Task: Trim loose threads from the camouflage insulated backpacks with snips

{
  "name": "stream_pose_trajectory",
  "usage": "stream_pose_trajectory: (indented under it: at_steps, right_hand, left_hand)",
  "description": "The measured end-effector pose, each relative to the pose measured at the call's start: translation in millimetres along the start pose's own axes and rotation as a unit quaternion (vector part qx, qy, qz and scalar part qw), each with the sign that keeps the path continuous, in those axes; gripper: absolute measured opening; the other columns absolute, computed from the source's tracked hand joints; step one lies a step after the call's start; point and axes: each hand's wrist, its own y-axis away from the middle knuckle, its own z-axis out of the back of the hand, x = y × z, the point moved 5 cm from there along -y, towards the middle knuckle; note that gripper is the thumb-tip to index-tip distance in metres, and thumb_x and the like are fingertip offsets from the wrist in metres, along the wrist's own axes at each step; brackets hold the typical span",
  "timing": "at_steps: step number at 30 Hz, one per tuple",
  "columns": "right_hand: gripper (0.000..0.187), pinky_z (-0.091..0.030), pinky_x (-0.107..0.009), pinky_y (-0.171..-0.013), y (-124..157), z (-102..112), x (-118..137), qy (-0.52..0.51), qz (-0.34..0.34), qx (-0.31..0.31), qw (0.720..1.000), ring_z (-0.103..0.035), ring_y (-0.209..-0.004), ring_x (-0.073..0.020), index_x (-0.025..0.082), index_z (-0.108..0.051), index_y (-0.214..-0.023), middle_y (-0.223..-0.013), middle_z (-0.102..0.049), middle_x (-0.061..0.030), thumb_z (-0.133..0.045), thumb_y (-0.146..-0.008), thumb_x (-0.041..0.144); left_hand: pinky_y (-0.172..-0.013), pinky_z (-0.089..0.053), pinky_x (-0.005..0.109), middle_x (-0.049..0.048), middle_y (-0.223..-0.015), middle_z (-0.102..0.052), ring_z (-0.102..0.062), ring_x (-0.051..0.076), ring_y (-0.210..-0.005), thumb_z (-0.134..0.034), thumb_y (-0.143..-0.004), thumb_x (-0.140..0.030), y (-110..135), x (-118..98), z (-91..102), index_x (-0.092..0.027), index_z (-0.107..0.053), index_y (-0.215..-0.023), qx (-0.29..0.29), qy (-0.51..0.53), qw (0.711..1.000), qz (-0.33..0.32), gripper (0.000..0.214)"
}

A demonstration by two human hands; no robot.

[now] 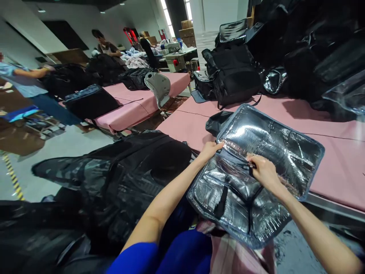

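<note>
A silver foil-lined bag panel (268,148) with grey-blue edging lies across my lap and the edge of the pink table (336,160). My left hand (209,149) grips its left edge, fingers closed on the lining. My right hand (264,171) pinches a small dark thing at the panel's middle, likely a zipper pull (251,165), though it is too small to name surely. A black strap (221,201) runs down the lower part of the panel.
A heap of black bags (114,182) lies at my left. More black bags (234,76) are stacked at the back of the pink table. A second pink table (134,106) stands beyond, with a grey chair back (158,87). People work at the far left.
</note>
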Motion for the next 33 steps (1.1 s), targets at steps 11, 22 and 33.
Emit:
stream_pose_trajectory:
  at_steps: [11, 22, 33]
  right_hand:
    - [0.023, -0.028, -0.022, -0.052, -48.0, -12.9, -21.1, -0.181, -0.027, 0.151, 0.971, -0.037, -0.054, -0.0094, 0.016, -0.052, -0.061, -0.057, -0.04, 0.0033, -0.045, -0.074, 0.034]
    - [0.017, -0.031, -0.024, -0.06, -20.6, 5.5, -27.5, -0.137, -0.065, 0.122, 0.981, -0.048, -0.067, -0.0147, 0.018, -0.061, -0.072, -0.07, -0.056, -0.0009, -0.054, -0.072, 0.033]
    - [0.018, -0.035, -0.023, -0.06, 11.5, 12.0, -74.6, -0.13, -0.115, 0.117, 0.978, -0.055, -0.067, -0.0159, 0.015, -0.065, -0.065, -0.064, -0.061, 0.0, -0.055, -0.072, 0.028]
  left_hand:
    - [-0.081, -0.033, 0.034, 0.0036, -0.098, -0.063, -0.05, 0.018, -0.091, -0.05, -0.088, -0.029, 19.0, -47.8, -37.2, -0.025, -0.066, -0.095, -0.004, -0.491, 0.77, -0.407, 0.018]
    - [-0.072, -0.035, 0.025, 0.0017, -0.08, -0.065, -0.055, 0.015, -0.079, -0.048, -0.086, -0.024, -16.1, -57.8, -63.9, -0.017, -0.065, -0.076, 0.137, -0.504, 0.777, -0.352, 0.021]
    - [-0.069, -0.034, 0.025, 0.0015, -0.076, -0.062, -0.054, 0.015, -0.076, -0.048, -0.085, -0.024, -29.7, -58.3, -68.1, -0.016, -0.062, -0.069, 0.154, -0.493, 0.795, -0.319, 0.023]
